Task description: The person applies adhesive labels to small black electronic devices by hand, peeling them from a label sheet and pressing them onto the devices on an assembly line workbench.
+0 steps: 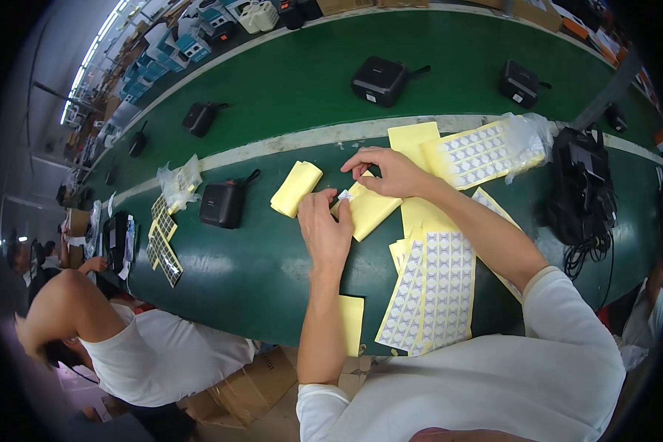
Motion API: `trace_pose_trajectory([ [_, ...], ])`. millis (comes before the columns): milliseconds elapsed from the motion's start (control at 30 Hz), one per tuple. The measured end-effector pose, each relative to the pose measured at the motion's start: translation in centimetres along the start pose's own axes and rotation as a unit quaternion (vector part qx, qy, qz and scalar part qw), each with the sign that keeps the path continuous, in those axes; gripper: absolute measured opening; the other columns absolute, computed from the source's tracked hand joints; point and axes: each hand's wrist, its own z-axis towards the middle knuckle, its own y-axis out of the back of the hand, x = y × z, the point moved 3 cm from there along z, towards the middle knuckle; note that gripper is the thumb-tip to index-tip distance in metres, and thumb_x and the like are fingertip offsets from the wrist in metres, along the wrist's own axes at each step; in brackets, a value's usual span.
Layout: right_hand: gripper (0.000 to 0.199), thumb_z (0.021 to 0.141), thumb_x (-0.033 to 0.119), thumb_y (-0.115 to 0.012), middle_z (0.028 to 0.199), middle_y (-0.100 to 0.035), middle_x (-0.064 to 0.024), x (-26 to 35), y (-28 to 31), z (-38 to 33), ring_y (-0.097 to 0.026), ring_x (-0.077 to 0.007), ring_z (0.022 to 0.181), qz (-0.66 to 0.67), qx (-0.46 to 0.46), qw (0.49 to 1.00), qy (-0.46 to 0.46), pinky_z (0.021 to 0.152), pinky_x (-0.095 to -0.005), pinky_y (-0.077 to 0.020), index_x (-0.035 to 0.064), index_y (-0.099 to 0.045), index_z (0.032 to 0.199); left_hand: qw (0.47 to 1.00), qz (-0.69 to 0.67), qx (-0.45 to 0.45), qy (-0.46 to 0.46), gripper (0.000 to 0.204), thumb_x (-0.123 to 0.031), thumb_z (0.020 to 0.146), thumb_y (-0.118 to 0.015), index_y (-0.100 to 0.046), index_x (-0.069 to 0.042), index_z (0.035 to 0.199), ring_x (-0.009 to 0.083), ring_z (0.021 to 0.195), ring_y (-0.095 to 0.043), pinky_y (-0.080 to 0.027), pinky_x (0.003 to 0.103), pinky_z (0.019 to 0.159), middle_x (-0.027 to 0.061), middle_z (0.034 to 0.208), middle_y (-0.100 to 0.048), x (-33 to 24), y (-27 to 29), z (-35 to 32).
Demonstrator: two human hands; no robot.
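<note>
sheet [374, 218], yellow and folded, beneath loosely curled, empty right hand [390, 173], thumb parted from fingers, left hand [325, 227] beside small white label [344, 195], hold on it unclear

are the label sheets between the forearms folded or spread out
Spread out: the label sheets lie fanned and overlapping on the green table, printed rows facing up.
</note>
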Motion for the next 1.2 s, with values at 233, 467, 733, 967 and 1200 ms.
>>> trace_pose_trajectory([
  [233,0.026,0.077,0.0,-0.061,0.087,-0.061,-0.0065,-0.4,-0.3,0.2,-0.058,-0.0214,0.087,0.011,-0.007,0.997,0.079,0.078,-0.0329,-0.0482,0.0073,-0.065,0.102,0.999,-0.01,0.004,-0.038,0.006,-0.004,0.083,-0.061,-0.059,0.0,0.087,0.0279,0.078,-0.053,-0.044,0.037,0.073,0.0134,0.082,-0.056,0.3,0.0,0.0],
  [467,0.02,0.078,0.01,-0.06,0.091,-0.063,-0.0071,-0.3,-0.4,0.1,-0.059,-0.0232,0.091,0.0,-0.02,0.994,0.108,0.081,-0.0353,-0.0462,0.0064,-0.066,0.097,0.993,-0.119,-0.003,0.016,0.008,-0.005,0.089,-0.057,-0.057,0.002,0.092,0.0194,0.076,-0.053,-0.045,0.03,0.07,0.0093,0.085,-0.058,0.3,0.1,-0.3],
  [733,0.017,0.078,0.013,-0.062,0.091,-0.056,-0.0067,0.4,0.2,-0.8,-0.055,-0.0241,0.086,0.025,-0.024,0.996,0.085,0.075,-0.0358,-0.045,0.0093,-0.064,0.095,0.986,-0.154,-0.061,0.029,0.008,-0.004,0.09,-0.053,-0.055,0.004,0.092,0.0205,0.08,-0.052,-0.043,0.031,0.078,0.0095,0.087,-0.056,-0.2,0.4,-0.3],
  [967,0.013,0.075,0.02,-0.069,0.088,-0.056,-0.0061,0.9,0.3,-0.8,-0.055,-0.0255,0.086,0.016,-0.054,0.988,0.142,0.077,-0.0371,-0.0437,0.0086,-0.063,0.078,0.985,-0.167,-0.044,0.022,0.011,-0.005,0.09,-0.053,-0.056,0.005,0.095,0.021,0.085,-0.054,-0.044,0.032,0.081,0.0104,0.09,-0.059,0.2,0.0,-0.5],
  [1200,0.014,0.075,0.02,-0.068,0.083,-0.058,-0.0053,0.7,0.0,-0.8,-0.057,-0.0263,0.085,0.013,-0.04,0.988,0.147,0.075,-0.0382,-0.0449,0.0078,-0.062,0.074,0.989,-0.142,-0.03,-0.017,0.019,-0.011,0.094,-0.053,-0.058,0.005,0.102,0.0174,0.087,-0.055,-0.044,0.029,0.083,0.009,0.095,-0.061,0.6,-0.2,-0.5],
])
